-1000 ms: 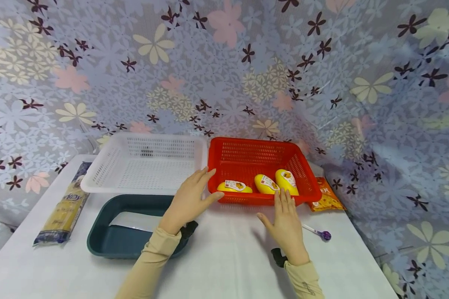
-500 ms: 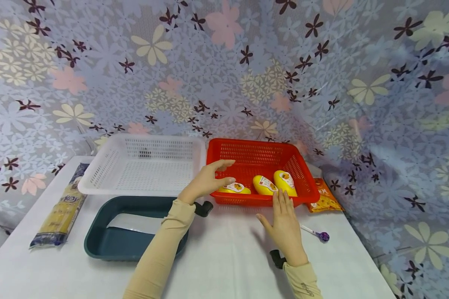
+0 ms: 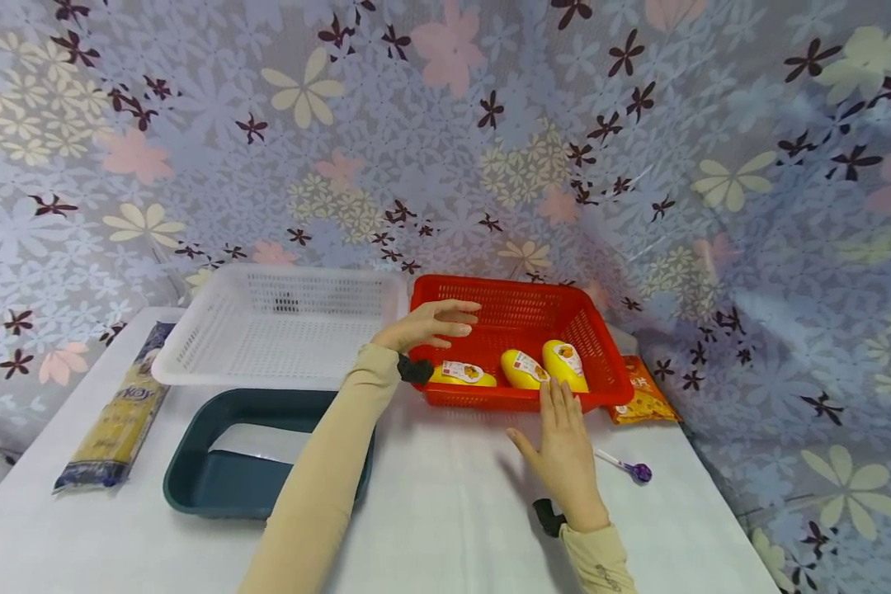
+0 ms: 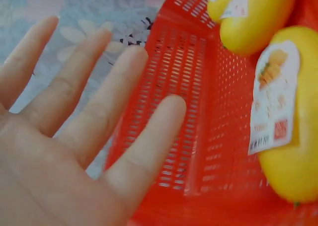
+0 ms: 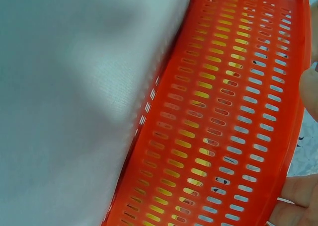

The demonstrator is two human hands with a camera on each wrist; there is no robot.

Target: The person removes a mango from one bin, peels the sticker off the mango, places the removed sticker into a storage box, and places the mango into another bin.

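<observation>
Three yellow mangoes with white labels lie in the red basket [image 3: 501, 289]: one mango [image 3: 445, 375] at the front left, another mango [image 3: 525, 369] toward the right, and a third mango [image 3: 567, 367] beside it. My left hand [image 3: 428, 324] hovers over the basket's left side, fingers spread and holding nothing. In the left wrist view, its fingers [image 4: 149, 146] overlap the basket's perforated wall, with a mango [image 4: 303, 121] off to the right. My right hand [image 3: 568, 458] has straight fingers at the basket's front rim. From the right wrist, its fingertips [image 5: 298, 193] show at the rim.
A white basket [image 3: 167, 367] stands left of the red one. In front of it is a dark teal tray [image 3: 174, 474] with a white strip [image 3: 256, 441] inside. A spaghetti pack [image 3: 122, 412] lies far left. At right are an orange snack bag [image 3: 646, 394] and a purple lollipop [image 3: 641, 473].
My left hand has moved right and away from me, from the red basket's left front corner to over its inside. The right hand stays at the front rim.
</observation>
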